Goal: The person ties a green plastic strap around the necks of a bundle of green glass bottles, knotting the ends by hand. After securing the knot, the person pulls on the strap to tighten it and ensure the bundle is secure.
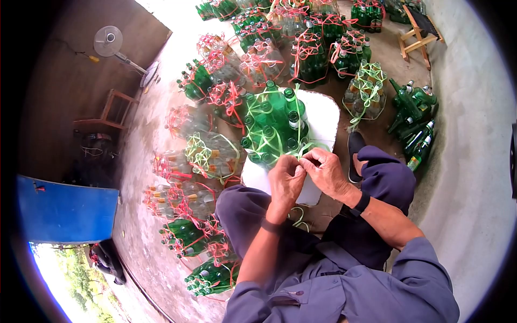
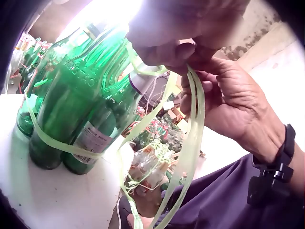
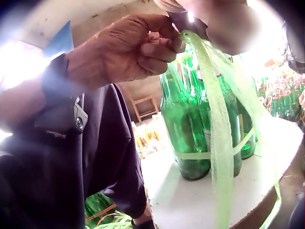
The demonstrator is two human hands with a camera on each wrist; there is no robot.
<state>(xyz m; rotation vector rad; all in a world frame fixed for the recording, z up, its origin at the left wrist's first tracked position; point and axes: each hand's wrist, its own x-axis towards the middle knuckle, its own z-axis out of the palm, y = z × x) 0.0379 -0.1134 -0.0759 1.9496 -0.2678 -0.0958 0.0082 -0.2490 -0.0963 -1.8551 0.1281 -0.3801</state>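
Note:
A bundle of green glass bottles (image 1: 277,110) stands upright on a white-topped stand (image 1: 325,116), with light green plastic twine (image 3: 220,119) around its lower part and across the necks. At the near side of the bundle, my left hand (image 1: 286,182) and right hand (image 1: 327,175) meet, fingertips close together. Each pinches the twine between thumb and fingers. In the left wrist view, loose strands of twine (image 2: 193,124) hang down from the right hand's fingers. The right wrist view shows the left hand (image 3: 138,47) with curled fingers at a small twine loop.
Bundles of clear and green bottles tied with red twine (image 1: 229,97) crowd the floor ahead and left. Loose green bottles (image 1: 414,116) lie against the right wall. A folding stool (image 1: 420,35) stands at the back right, a fan (image 1: 109,40) at the far left.

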